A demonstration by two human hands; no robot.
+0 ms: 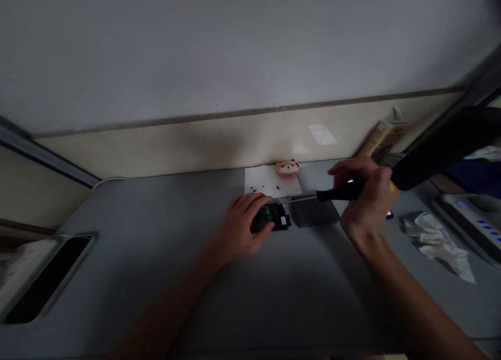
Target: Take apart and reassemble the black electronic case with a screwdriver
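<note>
A small black device with a green circuit board [278,217] lies on the grey desk. My left hand [246,225] grips it from the left, with the thumb along the near edge and the fingers over the far side. In my right hand [368,193] is a screwdriver [338,193] with a black handle, held nearly level. Its thin metal shaft points left, and the tip is over or at the far edge of the board; I cannot tell whether it touches. A dark flat square piece [315,212] lies just right of the device.
Behind the device, several tiny dark bits lie on a white paper [256,177], beside an orange animal-faced case [287,168]. Crumpled tissue [440,245] and a grey device with blue marks [473,222] are at right. A dark slot [49,282] cuts the desk at left. A wall stands behind.
</note>
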